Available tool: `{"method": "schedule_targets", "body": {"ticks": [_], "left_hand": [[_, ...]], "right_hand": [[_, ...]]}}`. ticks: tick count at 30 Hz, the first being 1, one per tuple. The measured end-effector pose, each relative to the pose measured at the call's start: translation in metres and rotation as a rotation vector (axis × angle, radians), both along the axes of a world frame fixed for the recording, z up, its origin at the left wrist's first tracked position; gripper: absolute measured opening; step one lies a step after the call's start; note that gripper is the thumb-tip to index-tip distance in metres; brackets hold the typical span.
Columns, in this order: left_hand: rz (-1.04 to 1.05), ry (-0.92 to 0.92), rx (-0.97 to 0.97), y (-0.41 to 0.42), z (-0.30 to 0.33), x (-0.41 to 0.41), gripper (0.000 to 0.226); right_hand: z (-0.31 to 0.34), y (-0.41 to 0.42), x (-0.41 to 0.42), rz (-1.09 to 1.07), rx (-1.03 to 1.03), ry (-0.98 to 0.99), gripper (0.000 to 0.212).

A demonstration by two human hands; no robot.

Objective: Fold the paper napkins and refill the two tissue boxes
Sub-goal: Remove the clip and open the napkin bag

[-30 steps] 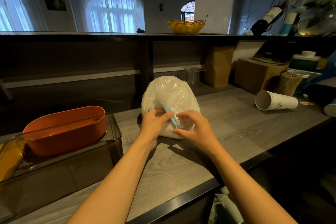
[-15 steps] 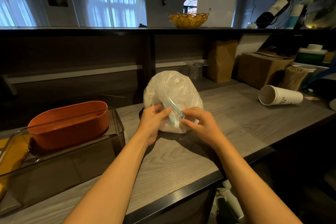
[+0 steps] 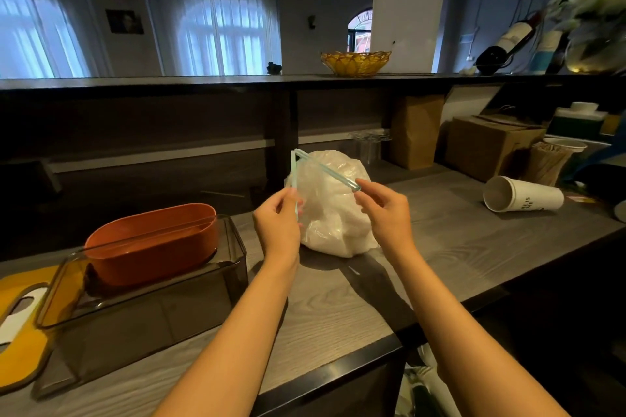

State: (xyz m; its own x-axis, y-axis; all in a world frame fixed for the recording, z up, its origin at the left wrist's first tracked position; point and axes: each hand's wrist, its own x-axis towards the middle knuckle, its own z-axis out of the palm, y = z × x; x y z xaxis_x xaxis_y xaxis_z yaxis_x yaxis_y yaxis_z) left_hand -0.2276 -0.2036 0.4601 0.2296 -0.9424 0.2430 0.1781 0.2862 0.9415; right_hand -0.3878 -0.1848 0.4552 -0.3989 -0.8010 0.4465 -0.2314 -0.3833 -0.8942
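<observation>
Bag (image 3: 333, 213) of napkins, on surface (image 3: 440, 237) between both hands, judged light, soft, slippery film; left hand (image 3: 277, 223) and right hand (image 3: 384, 208) each pinch one arm of opened sealing clip (image 3: 323, 167); grasp bag by gathered neck.

I note the table (image 3: 457, 240) is grey wood-grain, matt. The bag (image 3: 333, 213) is thin clear plastic, crinkled and glossy, with soft white paper showing inside. The clip (image 3: 325, 167) looks like pale blue translucent plastic, smooth. The tub (image 3: 152, 244) is orange matt plastic, seated in a smoky clear plastic box (image 3: 162, 311). The cup (image 3: 523, 195) is white paper. The basket (image 3: 355, 62) is woven, yellow.
</observation>
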Motion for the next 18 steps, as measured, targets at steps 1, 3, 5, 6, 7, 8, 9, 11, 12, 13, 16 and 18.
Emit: {"method": "schedule_targets", "body": {"ticks": [1,3,5,6,7,8,9,11,12,13,16,18], "left_hand": [[0.020,0.021,-0.002,-0.001,0.007,0.000,0.024],[0.039,0.058,-0.001,0.000,0.019,0.000,0.018],[0.024,0.070,0.018,0.003,0.028,0.001,0.015],[0.002,0.078,0.026,0.006,0.030,0.002,0.017],[-0.033,0.089,0.025,0.010,0.032,0.004,0.014],[-0.076,0.101,0.026,0.015,0.035,0.006,0.011],[-0.130,0.114,0.028,0.020,0.037,0.008,0.009],[-0.257,0.184,0.058,0.030,0.038,0.012,0.014],[-0.324,0.238,0.078,0.035,0.038,0.013,0.017],[-0.385,0.292,0.100,0.040,0.037,0.014,0.019],[-0.509,0.410,0.127,0.056,0.034,0.015,0.026],[-0.540,0.439,0.111,0.065,0.031,0.015,0.034]], "right_hand": [[0.011,-0.003,0.003,0.023,0.005,-0.041,0.030],[0.032,-0.007,0.010,0.069,0.014,-0.082,0.029],[0.046,-0.005,0.016,0.100,0.011,-0.110,0.026],[0.050,0.000,0.020,0.115,0.005,-0.126,0.023],[0.052,0.006,0.024,0.129,-0.003,-0.139,0.020],[0.052,0.014,0.028,0.142,-0.007,-0.145,0.018],[0.051,0.023,0.032,0.158,-0.005,-0.149,0.017],[0.045,0.043,0.039,0.205,0.000,-0.163,0.017],[0.042,0.052,0.042,0.229,0.002,-0.167,0.016],[0.040,0.061,0.045,0.248,0.008,-0.164,0.016],[0.036,0.083,0.050,0.274,0.040,-0.149,0.016],[0.033,0.094,0.052,0.300,0.043,-0.144,0.015]]}}
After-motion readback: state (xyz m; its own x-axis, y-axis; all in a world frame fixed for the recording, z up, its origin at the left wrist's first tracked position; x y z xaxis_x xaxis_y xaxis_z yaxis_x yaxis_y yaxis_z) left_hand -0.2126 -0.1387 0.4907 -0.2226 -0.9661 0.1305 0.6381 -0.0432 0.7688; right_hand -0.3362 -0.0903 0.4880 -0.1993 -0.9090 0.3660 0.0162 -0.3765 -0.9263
